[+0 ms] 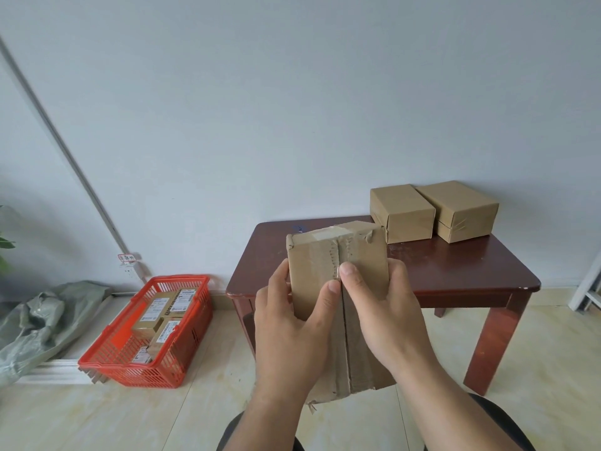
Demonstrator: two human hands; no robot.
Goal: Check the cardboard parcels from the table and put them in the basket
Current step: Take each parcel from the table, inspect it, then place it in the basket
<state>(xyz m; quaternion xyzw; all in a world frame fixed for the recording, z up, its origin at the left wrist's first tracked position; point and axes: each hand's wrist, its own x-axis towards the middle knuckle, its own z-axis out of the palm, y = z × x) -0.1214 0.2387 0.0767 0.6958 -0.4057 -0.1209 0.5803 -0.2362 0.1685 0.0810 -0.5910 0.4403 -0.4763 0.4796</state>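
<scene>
A taped cardboard parcel [325, 255] is held up in front of me, its seamed face toward the camera. My left hand [289, 327] grips its left edge, thumb on the centre seam. My right hand [383, 314] grips the right edge, thumb pressed beside the seam. Two more brown parcels [403, 213] [461, 209] stand side by side at the back of the dark red wooden table [455, 271]. On the floor to the left sits the red plastic basket [182, 369], with several labelled parcels [159, 320] lying inside it.
A grey-green sack [39, 317] lies crumpled on the floor by the left wall. A wall socket [131, 268] sits behind the basket. A white frame [588, 288] shows at the right edge. My dark-clothed knees [507, 428] are at the bottom.
</scene>
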